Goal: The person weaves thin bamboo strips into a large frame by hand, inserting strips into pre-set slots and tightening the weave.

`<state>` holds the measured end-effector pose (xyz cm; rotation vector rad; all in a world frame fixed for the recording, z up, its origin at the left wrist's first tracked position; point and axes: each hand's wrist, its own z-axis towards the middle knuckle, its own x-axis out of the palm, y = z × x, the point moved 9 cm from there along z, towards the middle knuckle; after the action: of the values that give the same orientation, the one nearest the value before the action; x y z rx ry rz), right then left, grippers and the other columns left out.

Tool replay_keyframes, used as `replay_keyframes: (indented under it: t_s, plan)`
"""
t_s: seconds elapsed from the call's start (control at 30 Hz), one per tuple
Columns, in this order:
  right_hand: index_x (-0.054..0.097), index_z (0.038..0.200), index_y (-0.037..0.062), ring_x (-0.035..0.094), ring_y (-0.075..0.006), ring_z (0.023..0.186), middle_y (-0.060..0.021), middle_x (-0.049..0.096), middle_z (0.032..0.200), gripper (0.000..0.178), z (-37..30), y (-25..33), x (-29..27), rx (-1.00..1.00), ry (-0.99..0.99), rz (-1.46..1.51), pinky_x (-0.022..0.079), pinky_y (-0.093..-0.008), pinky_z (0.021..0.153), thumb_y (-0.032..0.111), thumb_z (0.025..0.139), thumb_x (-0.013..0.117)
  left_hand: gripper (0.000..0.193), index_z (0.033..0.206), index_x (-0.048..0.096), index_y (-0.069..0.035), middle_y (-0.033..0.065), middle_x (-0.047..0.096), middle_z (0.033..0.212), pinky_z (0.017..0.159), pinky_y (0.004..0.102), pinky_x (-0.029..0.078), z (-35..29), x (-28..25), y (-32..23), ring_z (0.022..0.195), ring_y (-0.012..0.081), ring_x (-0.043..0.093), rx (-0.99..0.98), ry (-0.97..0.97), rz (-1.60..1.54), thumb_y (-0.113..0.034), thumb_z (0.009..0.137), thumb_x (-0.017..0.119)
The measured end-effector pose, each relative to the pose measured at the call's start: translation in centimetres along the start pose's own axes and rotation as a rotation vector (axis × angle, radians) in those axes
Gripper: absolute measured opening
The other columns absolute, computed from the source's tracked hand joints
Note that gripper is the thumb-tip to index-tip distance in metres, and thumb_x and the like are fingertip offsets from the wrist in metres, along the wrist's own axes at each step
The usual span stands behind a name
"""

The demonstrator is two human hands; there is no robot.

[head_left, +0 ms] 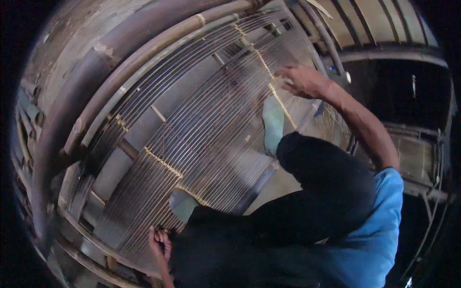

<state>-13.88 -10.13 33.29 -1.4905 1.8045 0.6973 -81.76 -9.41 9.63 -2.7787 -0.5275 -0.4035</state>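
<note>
I see right hand (302, 80) far right, fingers curled on mat (206, 129); left hand (161, 242) near, pinching mat's strips.

Panel of thin parallel bamboo slats (201, 134), laid flat, perhaps tied with crosswise bindings

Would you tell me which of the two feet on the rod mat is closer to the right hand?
The upper foot, just below the right hand; the lower foot sits near the left hand.
</note>
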Motion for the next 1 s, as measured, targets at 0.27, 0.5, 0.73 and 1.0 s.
replay_keyframes:
  t_s: [0.27,0.5,0.73,1.0]
  plan:
    - [0.056,0.13,0.0033,0.06,-0.0401,0.116,-0.0213,0.064,0.123,0.051,9.2,-19.7,3.3,0.205,-0.412,0.216,0.048,-0.0489,0.098,0.044,0.099,0.054,0.032,0.076,0.055,-0.005,0.0092,0.061,0.071,0.075,0.0317,0.051,-3.7,-4.0,0.7,0.068,0.0229,0.062,0.181,-0.335,0.184,-0.027,0.098,0.065]
    - [0.055,0.134,0.0069,0.058,-0.0367,0.122,-0.02,0.062,0.128,0.053,16.5,-36.4,6.6,0.217,-0.557,0.58,0.045,-0.0443,0.101,0.048,0.099,0.052,0.025,0.086,0.059,-0.002,0.011,0.064,0.076,0.075,0.0314,0.05,-8.9,2.1,1.4,0.072,0.0228,0.063,0.307,-0.783,0.861,-0.024,0.097,0.065]
    - [0.057,0.128,0.0124,0.06,-0.0395,0.115,-0.0176,0.064,0.124,0.054,19.9,-42.4,4.7,0.244,-0.699,0.035,0.045,-0.0472,0.1,0.057,0.098,0.048,0.021,0.096,0.063,0.0,0.0128,0.067,0.082,0.076,0.0311,0.05,-12.7,15.9,-0.3,0.077,0.0228,0.065,0.466,-0.897,1.335,-0.02,0.096,0.066]
    - [0.047,0.138,0.0098,0.048,-0.0417,0.132,-0.02,0.052,0.142,0.076,21.8,-45.9,7.0,0.372,-0.364,0.329,0.037,-0.0505,0.109,0.071,0.096,0.032,0.023,0.107,0.067,0.003,0.0148,0.07,0.088,0.076,0.0308,0.049,-8.1,30.7,0.9,0.081,0.0228,0.066,0.658,-0.7,1.543,-0.017,0.096,0.066]
